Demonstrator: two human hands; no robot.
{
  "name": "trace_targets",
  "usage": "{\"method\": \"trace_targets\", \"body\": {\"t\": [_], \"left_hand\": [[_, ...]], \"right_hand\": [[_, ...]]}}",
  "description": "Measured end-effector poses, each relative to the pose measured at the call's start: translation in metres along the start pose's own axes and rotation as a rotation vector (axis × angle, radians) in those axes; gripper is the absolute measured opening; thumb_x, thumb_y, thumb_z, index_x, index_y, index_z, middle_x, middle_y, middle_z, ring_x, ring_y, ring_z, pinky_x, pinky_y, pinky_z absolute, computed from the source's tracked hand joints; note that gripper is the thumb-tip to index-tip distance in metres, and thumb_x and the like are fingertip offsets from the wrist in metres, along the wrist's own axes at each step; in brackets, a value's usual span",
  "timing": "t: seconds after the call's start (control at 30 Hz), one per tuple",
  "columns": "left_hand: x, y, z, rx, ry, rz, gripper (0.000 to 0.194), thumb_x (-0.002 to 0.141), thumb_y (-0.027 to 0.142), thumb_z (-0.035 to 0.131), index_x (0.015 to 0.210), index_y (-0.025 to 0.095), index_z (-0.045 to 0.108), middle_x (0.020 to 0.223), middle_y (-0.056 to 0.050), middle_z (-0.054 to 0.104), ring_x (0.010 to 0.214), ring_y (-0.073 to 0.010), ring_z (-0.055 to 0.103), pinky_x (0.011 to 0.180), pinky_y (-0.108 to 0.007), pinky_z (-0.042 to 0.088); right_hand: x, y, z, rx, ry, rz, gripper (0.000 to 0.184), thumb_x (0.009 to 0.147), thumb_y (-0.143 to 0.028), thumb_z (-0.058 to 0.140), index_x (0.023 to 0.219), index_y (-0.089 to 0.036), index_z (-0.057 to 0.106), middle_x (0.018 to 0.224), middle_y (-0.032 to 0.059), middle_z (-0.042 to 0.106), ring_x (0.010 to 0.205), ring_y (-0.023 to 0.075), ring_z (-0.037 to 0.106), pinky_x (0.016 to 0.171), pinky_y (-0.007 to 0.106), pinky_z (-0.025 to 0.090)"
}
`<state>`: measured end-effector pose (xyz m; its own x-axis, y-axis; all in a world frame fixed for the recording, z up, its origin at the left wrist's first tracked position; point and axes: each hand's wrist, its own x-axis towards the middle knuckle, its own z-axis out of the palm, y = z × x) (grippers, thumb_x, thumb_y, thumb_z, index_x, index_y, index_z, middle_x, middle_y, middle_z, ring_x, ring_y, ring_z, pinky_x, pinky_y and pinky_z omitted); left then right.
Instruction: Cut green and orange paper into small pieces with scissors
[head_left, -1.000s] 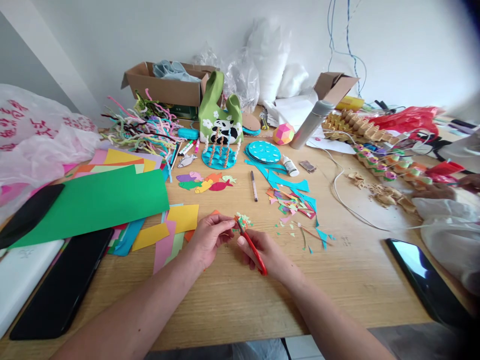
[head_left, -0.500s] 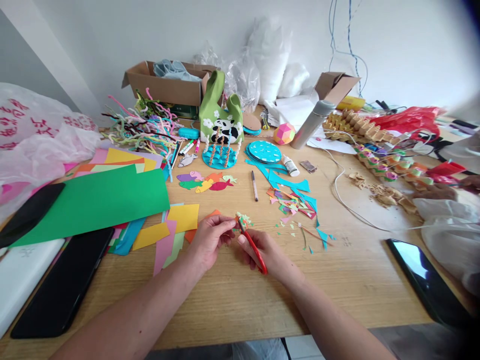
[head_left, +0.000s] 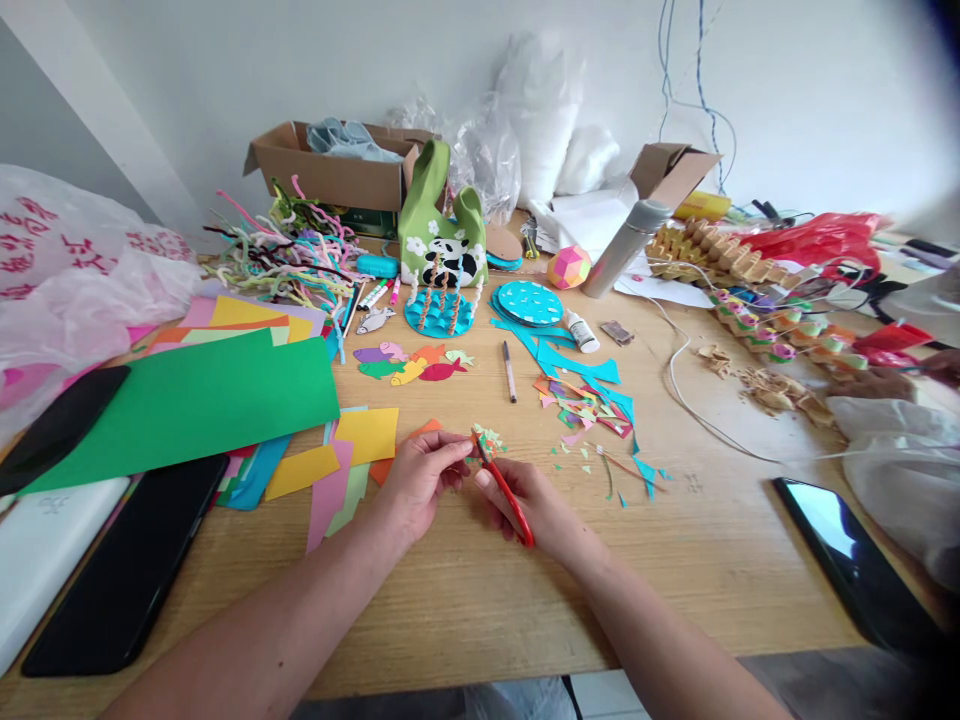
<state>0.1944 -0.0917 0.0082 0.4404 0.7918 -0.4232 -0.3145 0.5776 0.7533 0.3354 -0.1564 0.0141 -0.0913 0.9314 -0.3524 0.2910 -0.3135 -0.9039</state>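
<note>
My right hand point(head_left: 521, 500) grips a pair of scissors with red handles point(head_left: 514, 505), its blades angled up and left toward my left fingertips. My left hand point(head_left: 429, 472) is closed in a pinch on a small piece of orange paper point(head_left: 473, 440), mostly hidden by the fingers, and the blades meet it there. Just behind the blades lies a small heap of pale green, green and orange paper snippets point(head_left: 491, 438). Farther back are several paper fish cutouts point(head_left: 411, 365) in different colours. A pen point(head_left: 509, 372) lies to their right.
Coloured paper sheets point(head_left: 202, 400) and a black phone point(head_left: 124, 570) lie at left. Paper scraps point(head_left: 589, 405) and a white cable point(head_left: 675, 365) are on the right, with another phone point(head_left: 847, 560). A glue bottle point(head_left: 580, 333) and grey flask point(head_left: 625, 250) stand behind. Another person's hand point(head_left: 874, 383) shows far right.
Almost nothing differs. Both hands stay in place, with the scissor blades held at the orange paper; the view shifts only slightly.
</note>
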Motion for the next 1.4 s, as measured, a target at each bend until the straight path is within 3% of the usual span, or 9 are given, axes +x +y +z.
{"method": "trace_targets", "body": {"t": [1.0,1.4], "left_hand": [[0.0014,-0.0004,-0.0008,0.004,-0.022,-0.008,0.017,0.058,0.025,0.080,0.067,0.013,0.072,0.060,-0.002,0.063,0.053,-0.0070,0.051,0.046,-0.019,0.033],[-0.0008,0.0018,0.0018,0.002,-0.035,-0.010,0.020,0.063,0.029,0.076,0.072,0.012,0.071,0.073,-0.007,0.069,0.056,-0.0097,0.056,0.047,-0.020,0.038]], "right_hand": [[0.0000,-0.0016,0.0005,0.011,0.006,0.022,0.059,0.078,-0.074,0.047,0.077,-0.015,0.053,0.047,-0.0037,0.050,0.035,0.0072,0.043,0.034,0.018,0.031],[0.0001,-0.0014,0.0003,0.044,0.046,0.040,0.058,0.077,-0.076,0.046,0.072,-0.017,0.049,0.045,-0.0049,0.049,0.034,0.0062,0.043,0.032,0.016,0.032]]}}
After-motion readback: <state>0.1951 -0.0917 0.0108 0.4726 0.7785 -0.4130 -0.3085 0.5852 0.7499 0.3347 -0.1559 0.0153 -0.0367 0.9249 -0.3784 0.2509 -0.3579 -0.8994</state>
